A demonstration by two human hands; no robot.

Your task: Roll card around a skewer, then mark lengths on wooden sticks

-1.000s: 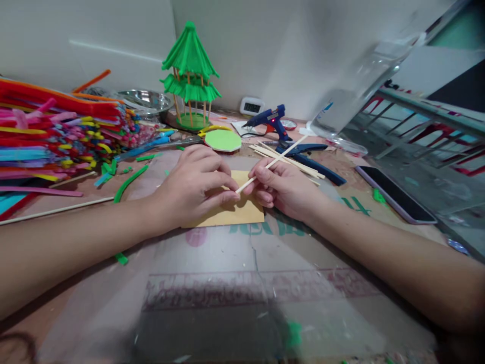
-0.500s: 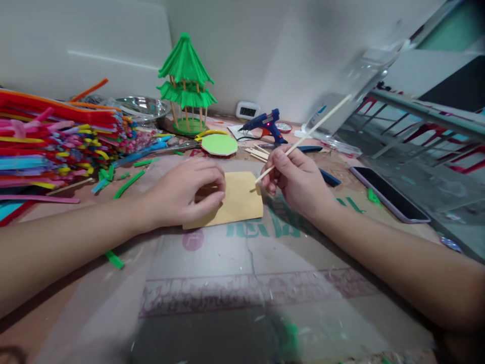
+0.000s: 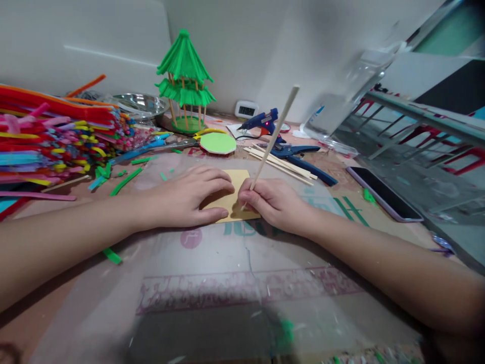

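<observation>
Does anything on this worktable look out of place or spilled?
Mostly just untidy: green scraps lie strewn around the left arm, unlike the stacked strips, and a stray one sits beside the phone. I see no spill.

Sheet (image 3: 235, 201) before glue gun (image 3: 261, 121), phone (image 3: 384, 194) right

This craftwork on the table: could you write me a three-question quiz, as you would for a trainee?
1. Which hand grips the wooden stick?
2. True or false: the phone lies to the right of both hands.
3. What colour is the sheet by the left hand: (a) purple, (b) yellowish or (c) blue?

Key: 1. The right hand. 2. True. 3. b.
</observation>
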